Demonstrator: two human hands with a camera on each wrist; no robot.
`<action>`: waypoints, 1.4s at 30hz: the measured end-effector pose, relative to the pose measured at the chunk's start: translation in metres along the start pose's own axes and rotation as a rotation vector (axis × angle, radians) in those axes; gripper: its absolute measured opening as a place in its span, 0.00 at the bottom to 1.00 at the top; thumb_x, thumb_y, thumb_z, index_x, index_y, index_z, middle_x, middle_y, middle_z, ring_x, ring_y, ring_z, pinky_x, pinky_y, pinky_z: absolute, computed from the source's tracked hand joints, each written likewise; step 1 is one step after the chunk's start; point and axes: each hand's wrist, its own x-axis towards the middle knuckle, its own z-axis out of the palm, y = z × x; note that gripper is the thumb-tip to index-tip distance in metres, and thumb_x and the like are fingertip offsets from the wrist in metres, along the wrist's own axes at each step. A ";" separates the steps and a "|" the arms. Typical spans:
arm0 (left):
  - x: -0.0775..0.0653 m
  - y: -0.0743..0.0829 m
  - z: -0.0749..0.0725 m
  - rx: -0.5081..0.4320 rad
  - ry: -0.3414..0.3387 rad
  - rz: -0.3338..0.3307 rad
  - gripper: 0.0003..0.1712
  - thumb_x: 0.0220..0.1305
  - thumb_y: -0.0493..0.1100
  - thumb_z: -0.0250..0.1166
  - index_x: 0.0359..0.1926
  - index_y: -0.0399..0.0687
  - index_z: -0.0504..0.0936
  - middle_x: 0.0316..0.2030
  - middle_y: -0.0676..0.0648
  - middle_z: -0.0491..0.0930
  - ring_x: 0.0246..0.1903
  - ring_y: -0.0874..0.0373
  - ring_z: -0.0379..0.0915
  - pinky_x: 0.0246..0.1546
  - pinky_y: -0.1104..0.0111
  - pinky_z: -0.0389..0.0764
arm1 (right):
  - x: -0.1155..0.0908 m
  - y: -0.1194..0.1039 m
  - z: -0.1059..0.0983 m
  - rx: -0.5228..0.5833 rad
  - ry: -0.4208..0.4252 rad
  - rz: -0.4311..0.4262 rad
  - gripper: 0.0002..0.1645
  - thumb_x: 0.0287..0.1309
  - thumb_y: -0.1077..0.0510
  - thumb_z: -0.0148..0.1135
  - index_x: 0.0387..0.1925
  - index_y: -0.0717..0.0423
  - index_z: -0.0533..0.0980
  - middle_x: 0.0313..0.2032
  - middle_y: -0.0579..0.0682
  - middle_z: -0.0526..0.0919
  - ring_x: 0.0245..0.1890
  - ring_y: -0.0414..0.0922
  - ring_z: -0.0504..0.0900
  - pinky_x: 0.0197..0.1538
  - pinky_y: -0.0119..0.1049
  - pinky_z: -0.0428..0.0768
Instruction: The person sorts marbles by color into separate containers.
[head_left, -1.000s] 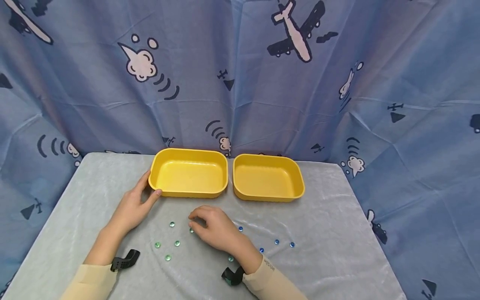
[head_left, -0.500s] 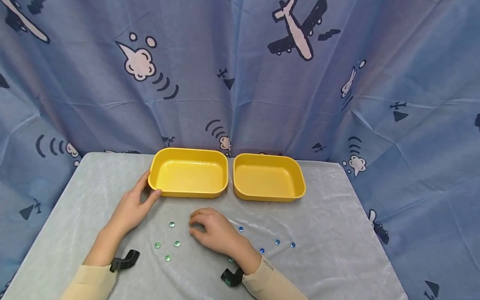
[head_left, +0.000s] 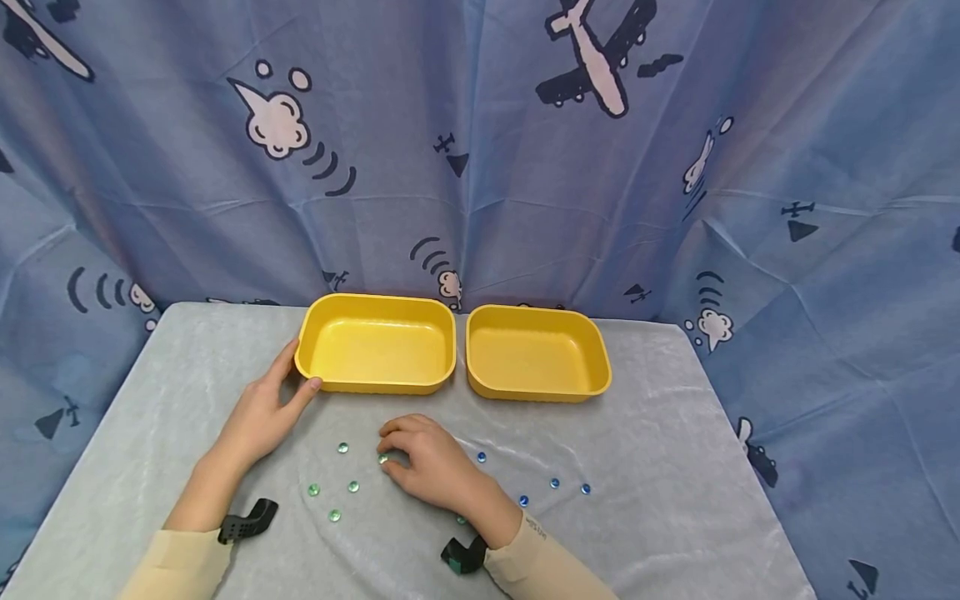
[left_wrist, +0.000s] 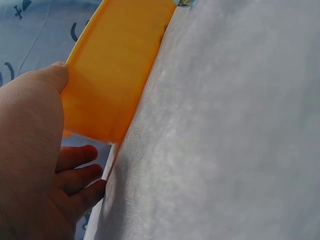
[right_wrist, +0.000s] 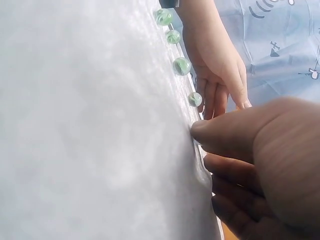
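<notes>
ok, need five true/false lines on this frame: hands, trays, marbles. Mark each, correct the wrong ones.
1. The left hand is touching the left yellow tray. True.
2. The right yellow tray is stacked inside the other. False: the two stand side by side.
3. In the head view, a green marble shows by the thumb tip of the right hand. True.
4. The blue marbles in view lie left of the right hand. False: they lie to its right.
5. Both trays stand nearer the curtain than the marbles do. True.
</notes>
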 end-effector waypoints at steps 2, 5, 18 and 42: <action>0.001 0.001 0.000 0.000 0.002 0.006 0.49 0.82 0.60 0.63 0.90 0.49 0.50 0.78 0.28 0.66 0.75 0.25 0.63 0.70 0.29 0.67 | 0.000 0.000 -0.001 0.007 0.003 0.005 0.08 0.73 0.54 0.74 0.50 0.48 0.90 0.60 0.43 0.86 0.65 0.41 0.80 0.72 0.36 0.75; 0.003 0.001 -0.001 -0.003 0.001 0.012 0.50 0.82 0.60 0.63 0.90 0.50 0.49 0.78 0.28 0.66 0.76 0.26 0.63 0.70 0.29 0.66 | 0.001 0.001 -0.002 0.015 0.005 0.011 0.08 0.73 0.54 0.73 0.50 0.48 0.90 0.60 0.42 0.86 0.65 0.40 0.80 0.72 0.36 0.75; 0.005 0.001 0.002 0.006 0.009 0.014 0.49 0.83 0.59 0.63 0.89 0.47 0.50 0.77 0.27 0.67 0.75 0.25 0.64 0.70 0.29 0.67 | 0.000 0.001 -0.004 0.020 -0.008 0.027 0.07 0.73 0.53 0.74 0.49 0.48 0.89 0.60 0.43 0.86 0.66 0.41 0.80 0.73 0.36 0.74; -0.002 -0.001 0.000 0.001 0.000 0.012 0.50 0.82 0.60 0.64 0.90 0.51 0.49 0.78 0.29 0.66 0.76 0.25 0.62 0.70 0.29 0.66 | 0.003 -0.007 -0.011 0.129 0.032 0.049 0.07 0.74 0.53 0.73 0.49 0.47 0.88 0.49 0.37 0.89 0.55 0.33 0.84 0.63 0.31 0.81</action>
